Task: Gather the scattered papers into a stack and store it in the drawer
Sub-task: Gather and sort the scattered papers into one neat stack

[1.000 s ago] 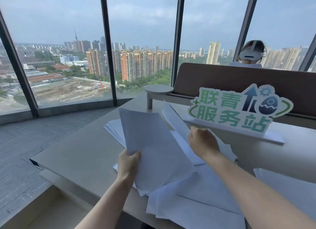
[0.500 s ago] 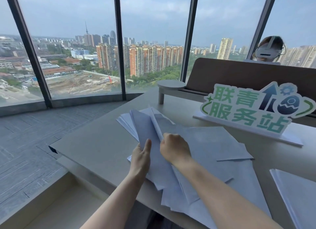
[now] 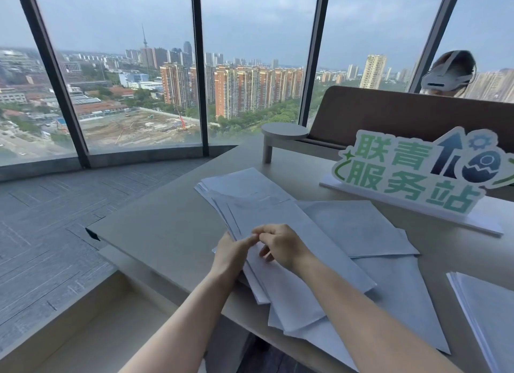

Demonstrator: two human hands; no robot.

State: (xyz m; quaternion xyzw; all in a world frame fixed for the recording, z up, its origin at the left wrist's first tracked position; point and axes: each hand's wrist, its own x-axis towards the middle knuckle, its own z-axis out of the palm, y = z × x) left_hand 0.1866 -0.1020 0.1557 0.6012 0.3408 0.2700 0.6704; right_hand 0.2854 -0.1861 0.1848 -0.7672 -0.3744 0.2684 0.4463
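White papers lie scattered on the beige desk (image 3: 167, 228). A fanned pile (image 3: 250, 194) runs from the desk's middle toward me, and loose sheets (image 3: 358, 225) spread to its right and over the near edge. My left hand (image 3: 232, 251) grips the pile's left edge, thumb on top and fingers hidden beneath. My right hand (image 3: 281, 246) rests on the top sheet right beside it, its loosely curled fingertips touching the paper near my left thumb. No drawer is in view.
A separate paper stack (image 3: 486, 317) sits at the desk's right edge. A green-lettered sign (image 3: 411, 175) stands on a white base at the back right. A small round stand (image 3: 285, 130) and a brown divider are behind it, with a person wearing a headset beyond.
The sheets I held raised have come down flat onto the pile. Both hands have moved together at the pile's left edge. The view has shifted left.
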